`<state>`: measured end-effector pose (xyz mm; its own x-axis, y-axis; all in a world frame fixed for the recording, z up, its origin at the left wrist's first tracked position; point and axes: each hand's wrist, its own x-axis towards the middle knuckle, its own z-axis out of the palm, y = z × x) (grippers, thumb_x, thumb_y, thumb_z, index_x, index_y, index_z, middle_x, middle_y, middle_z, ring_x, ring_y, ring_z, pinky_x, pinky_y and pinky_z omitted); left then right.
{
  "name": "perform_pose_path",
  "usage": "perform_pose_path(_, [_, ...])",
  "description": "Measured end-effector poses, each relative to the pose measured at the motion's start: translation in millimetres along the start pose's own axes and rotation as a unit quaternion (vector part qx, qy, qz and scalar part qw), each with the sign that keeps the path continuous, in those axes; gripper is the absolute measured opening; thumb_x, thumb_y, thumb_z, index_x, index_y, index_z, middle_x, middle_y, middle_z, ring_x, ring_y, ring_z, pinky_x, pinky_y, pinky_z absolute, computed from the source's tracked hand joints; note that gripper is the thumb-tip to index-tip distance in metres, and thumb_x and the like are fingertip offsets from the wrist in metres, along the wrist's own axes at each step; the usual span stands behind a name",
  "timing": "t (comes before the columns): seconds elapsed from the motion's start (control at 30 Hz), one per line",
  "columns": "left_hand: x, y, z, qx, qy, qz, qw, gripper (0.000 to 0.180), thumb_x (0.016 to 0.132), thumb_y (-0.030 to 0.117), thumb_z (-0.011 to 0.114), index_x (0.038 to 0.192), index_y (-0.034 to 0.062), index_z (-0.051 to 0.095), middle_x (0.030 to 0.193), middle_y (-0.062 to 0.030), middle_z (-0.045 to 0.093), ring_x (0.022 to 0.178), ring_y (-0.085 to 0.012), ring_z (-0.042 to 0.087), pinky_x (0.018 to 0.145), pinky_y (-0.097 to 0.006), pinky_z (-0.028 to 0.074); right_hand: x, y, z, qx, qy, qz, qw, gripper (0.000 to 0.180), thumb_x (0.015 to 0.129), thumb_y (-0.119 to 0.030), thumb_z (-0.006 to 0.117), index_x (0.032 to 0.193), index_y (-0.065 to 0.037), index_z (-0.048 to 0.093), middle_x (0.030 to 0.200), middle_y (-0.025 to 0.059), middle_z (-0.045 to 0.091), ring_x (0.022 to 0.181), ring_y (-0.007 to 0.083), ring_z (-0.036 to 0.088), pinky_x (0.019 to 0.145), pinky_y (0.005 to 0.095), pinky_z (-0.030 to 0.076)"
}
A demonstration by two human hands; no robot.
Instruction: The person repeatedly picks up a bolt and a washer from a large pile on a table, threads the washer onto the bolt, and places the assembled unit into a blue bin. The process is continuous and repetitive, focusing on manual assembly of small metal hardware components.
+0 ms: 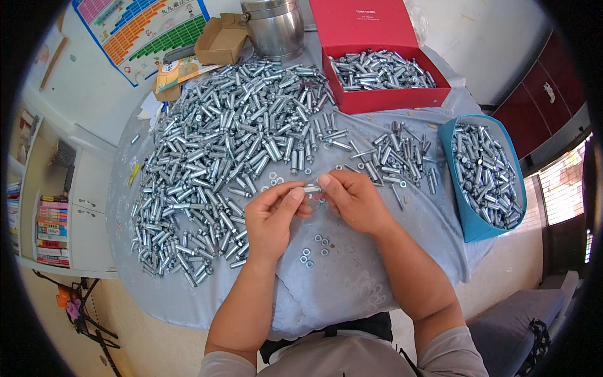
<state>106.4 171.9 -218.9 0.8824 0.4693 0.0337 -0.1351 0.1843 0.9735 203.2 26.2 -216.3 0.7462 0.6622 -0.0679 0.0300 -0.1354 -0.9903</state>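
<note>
A silver expansion bolt (311, 188) lies sideways between my two hands, above the middle of the table. My left hand (269, 220) pinches one end between thumb and fingers. At the other end, the thumb and fingers of my right hand (361, 204) close on the bolt, covering its tip. Just beyond my hands, several loose washers and nuts (273, 176) lie on the cloth. Nearer to me sits a small group of hex nuts (325, 252). A large heap of expansion bolts (207, 151) spreads to the left, and a smaller bolt pile (396, 157) lies right of my hands.
Bolts fill an open red box (389, 100) at the back and a teal box (468, 207) at the right edge. A metal pot (274, 31) and a cardboard box (221, 41) stand behind the heap. A grey cloth (339, 295) covers the round table.
</note>
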Motion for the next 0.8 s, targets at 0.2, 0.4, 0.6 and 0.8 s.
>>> perform_pose_path(0.2, [-1,-3,-5,-0.022,0.023,-0.037,0.999,0.022,0.092,0.017,0.063,0.097,-0.0038,0.068,0.073,-0.0086,0.065,0.057,-0.0148,0.061,0.050,-0.026,0.050,-1,0,6,-0.012,0.022,-0.067,0.997,0.026,0.095,-0.022,0.060,0.095,0.003,0.065,0.075,0.0063,0.062,0.069,0.0114,0.054,0.065,0.0269,0.045])
perform_pose_path(0.4, [7,-10,-14,-0.056,0.059,-0.054,0.995,0.020,0.092,0.016,0.064,0.098,-0.0024,0.069,0.073,-0.0064,0.064,0.057,-0.0125,0.059,0.050,-0.024,0.048,1,6,12,-0.009,0.044,-0.164,0.985,0.019,0.090,-0.012,0.066,0.102,0.002,0.064,0.085,0.0062,0.063,0.071,0.0105,0.056,0.067,0.0259,0.047])
perform_pose_path(0.6, [5,-6,-10,-0.058,0.015,-0.034,0.998,0.020,0.091,0.012,0.063,0.106,-0.0017,0.068,0.081,-0.0070,0.067,0.064,-0.0119,0.061,0.057,-0.023,0.049,2,6,2,0.074,-0.018,0.006,0.997,0.023,0.090,-0.012,0.066,0.110,-0.001,0.062,0.087,0.0030,0.063,0.073,0.0066,0.056,0.066,0.0225,0.047])
perform_pose_path(0.8, [7,-7,-15,-0.067,0.007,-0.049,0.997,0.020,0.090,0.008,0.062,0.107,-0.0016,0.067,0.084,-0.0081,0.068,0.067,-0.0131,0.064,0.061,-0.024,0.052,3,3,4,0.142,0.010,-0.002,0.990,0.022,0.091,-0.012,0.065,0.109,-0.001,0.061,0.087,0.0018,0.063,0.074,0.0070,0.056,0.066,0.0223,0.047])
